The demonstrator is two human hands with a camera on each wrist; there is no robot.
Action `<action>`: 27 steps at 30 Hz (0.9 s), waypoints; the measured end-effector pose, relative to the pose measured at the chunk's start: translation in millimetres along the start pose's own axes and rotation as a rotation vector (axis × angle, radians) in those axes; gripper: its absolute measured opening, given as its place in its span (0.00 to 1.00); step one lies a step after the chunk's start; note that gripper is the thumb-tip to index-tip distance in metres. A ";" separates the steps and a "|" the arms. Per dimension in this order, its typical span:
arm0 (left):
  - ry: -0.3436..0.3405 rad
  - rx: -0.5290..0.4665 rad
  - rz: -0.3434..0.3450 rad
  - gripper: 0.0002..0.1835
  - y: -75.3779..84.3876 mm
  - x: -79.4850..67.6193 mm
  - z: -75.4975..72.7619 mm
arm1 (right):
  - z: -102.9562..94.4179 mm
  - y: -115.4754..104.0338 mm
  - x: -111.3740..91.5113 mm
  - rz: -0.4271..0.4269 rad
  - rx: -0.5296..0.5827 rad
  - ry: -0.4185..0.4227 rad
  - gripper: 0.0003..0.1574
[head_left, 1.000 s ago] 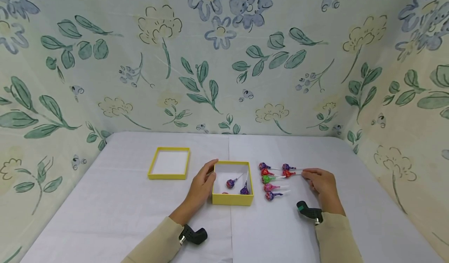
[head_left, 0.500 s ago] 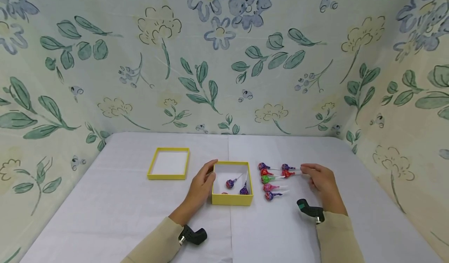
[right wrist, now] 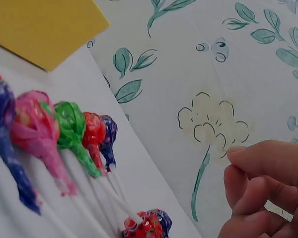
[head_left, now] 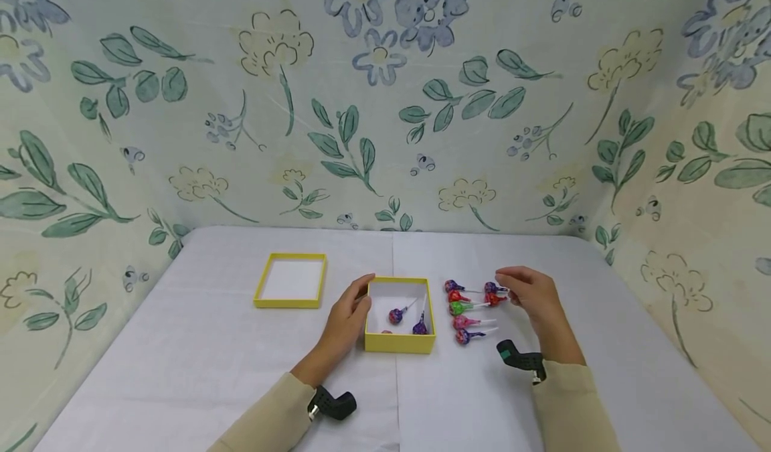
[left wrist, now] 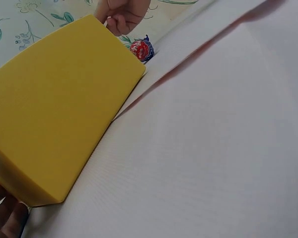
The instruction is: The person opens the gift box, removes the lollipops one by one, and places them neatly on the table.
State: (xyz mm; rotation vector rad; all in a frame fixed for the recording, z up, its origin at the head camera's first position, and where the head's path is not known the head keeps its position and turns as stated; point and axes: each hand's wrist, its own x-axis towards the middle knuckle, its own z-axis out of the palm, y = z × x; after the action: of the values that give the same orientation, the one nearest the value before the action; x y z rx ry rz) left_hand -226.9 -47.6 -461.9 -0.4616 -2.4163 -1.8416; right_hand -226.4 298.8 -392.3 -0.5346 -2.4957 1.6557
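My left hand holds the left side of a yellow box, with fingers at its back corner. In the left wrist view those fingertips show beside the box's outer wall. Inside lie purple-wrapped lollipops and part of a pinkish one at the front wall. My right hand is over the stick end of a short second row, by a purple lollipop and a red lollipop. Its fingers are loosely bent in the right wrist view, with nothing visible between them.
Left of the box lies a shallow yellow lid, white inside. A column of several lollipops, including a green one and a pink one, lies right of the box, sticks pointing right. A white cloth covers the table; floral fabric stands behind.
My right hand has moved left and slightly away from me, from the stick ends of the second row toward its wrapped heads. The left hand and box have stayed put.
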 end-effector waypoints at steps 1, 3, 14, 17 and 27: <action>-0.001 0.002 -0.001 0.24 -0.1 0.0 0.0 | 2.1 -2.3 -1.3 -0.017 0.002 -0.007 0.27; -0.002 -0.002 0.003 0.23 -0.4 0.3 0.2 | 5.9 -7.0 -4.6 -0.052 -0.004 -0.021 0.27; -0.006 -0.015 0.012 0.23 1.6 -0.7 -0.4 | 29.9 -29.2 -25.1 -0.169 -0.020 -0.096 0.24; -0.004 -0.014 0.019 0.23 1.3 -1.4 -0.6 | 39.1 -32.5 -29.5 -0.192 -0.033 -0.107 0.22; -0.003 -0.021 0.025 0.24 0.5 -1.8 -0.7 | 65.9 -41.0 -40.7 -0.252 -0.032 -0.156 0.14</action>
State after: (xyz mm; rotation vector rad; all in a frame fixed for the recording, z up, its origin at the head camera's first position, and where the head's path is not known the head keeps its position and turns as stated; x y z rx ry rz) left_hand -225.2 -48.5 -461.6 -0.4944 -2.3840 -1.8594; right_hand -215.9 213.2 -377.2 -0.0885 -2.5708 1.6193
